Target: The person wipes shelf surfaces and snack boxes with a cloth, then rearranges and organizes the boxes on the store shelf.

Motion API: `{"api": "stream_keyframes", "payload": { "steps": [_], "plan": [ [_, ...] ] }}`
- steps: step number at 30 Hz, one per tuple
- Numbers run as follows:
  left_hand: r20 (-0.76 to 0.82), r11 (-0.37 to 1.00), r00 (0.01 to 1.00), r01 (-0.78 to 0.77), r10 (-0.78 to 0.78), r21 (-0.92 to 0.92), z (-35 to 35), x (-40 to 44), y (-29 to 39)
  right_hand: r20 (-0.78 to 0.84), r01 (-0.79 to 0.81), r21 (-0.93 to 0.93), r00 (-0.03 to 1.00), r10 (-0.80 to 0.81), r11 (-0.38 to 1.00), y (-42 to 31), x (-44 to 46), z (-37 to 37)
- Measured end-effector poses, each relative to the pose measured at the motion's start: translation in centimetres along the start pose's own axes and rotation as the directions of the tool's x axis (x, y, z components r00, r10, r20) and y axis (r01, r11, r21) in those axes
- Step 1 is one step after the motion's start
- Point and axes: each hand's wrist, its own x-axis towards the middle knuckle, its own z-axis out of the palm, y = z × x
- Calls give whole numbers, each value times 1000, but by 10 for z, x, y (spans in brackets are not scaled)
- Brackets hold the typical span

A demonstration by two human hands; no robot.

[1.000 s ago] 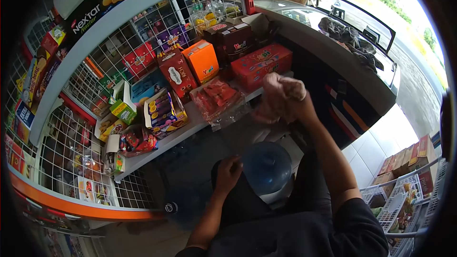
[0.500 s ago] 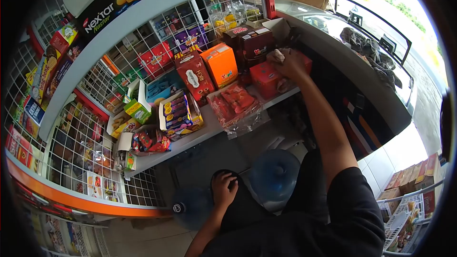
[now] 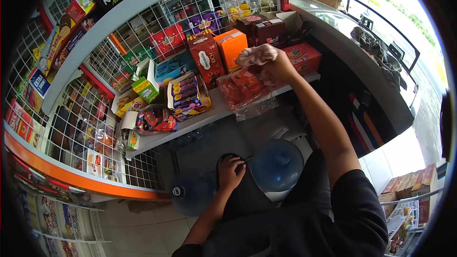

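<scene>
My right hand is closed around a crumpled pale cloth, which bunches out to the left of the fingers. It hovers over the shelf, above a clear-wrapped tray of red packets and in front of an orange box. Just right of the hand lies a red box; its left end is hidden behind the wrist. A tall brown Chocolatos box stands left of the orange one. My left hand rests on my knee, holding nothing, its fingers loosely apart.
On the shelf's left half are an open box of purple-wrapped bars and a green carton. Wire mesh runs behind. Below, blue water jugs stand around my legs. A car is outside on the right.
My right hand has moved left with the cloth, from the red box to above the tray of red packets. The left hand stays on the knee. The view has shifted slightly.
</scene>
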Motion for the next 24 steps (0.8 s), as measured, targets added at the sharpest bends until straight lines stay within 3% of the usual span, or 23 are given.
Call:
{"api": "stream_keyframes", "payload": {
  "steps": [2,4,7,8,9,10,11,12,13,14,15,16,17,19,21,24],
  "plan": [
    [2,1000,1000,4,-4,6,1,3,3,1,125,-363,991,-134,923,-5,-5,26],
    [-5,1000,1000,4,-4,18,1,4,5,114,410,-491,905,-410,769,30,4,50],
    [-14,999,1000,5,-4,43,0,1,2,189,490,-496,867,-461,717,19,-10,52],
    [-27,1000,1000,-15,16,24,1,0,-1,338,325,-363,919,-202,873,-4,-20,42],
    [-38,999,999,-33,34,6,0,-2,-3,505,98,-262,862,50,960,-20,-30,32],
    [-42,1000,999,-23,24,11,-4,-1,-1,564,78,-306,818,115,949,-24,-37,22],
    [-33,988,995,89,-94,-123,-8,3,-1,545,23,-242,830,116,970,-17,-45,13],
    [-11,947,979,196,-205,-255,-12,11,-2,507,37,-62,862,-1,997,-18,-58,2],
    [-66,942,983,144,-172,-303,-12,23,-5,445,64,118,889,-110,991,-22,-72,-11],
    [-121,933,983,89,-139,-349,-13,38,-7,293,48,165,951,-95,985,-21,-86,-23],
    [-86,816,966,155,-242,-558,-20,58,6,128,114,237,981,-148,965,-36,-105,-29],
    [-26,646,942,209,-334,-734,-29,79,22,8,-64,228,998,64,972,-44,-122,-37],
    [-10,585,937,209,-348,-783,-32,97,27,-112,-235,269,956,273,934,-53,-140,-45],
    [3,518,933,202,-360,-831,-41,129,42,-202,-152,443,943,263,884,-19,-160,-61],
    [300,158,789,443,-537,-883,-52,155,68,-239,-135,477,931,276,868,-15,-179,-65],
    [390,94,791,485,-471,-870,-51,176,74,-288,-94,540,913,289,836,-15,-201,-70]
  ]
}}
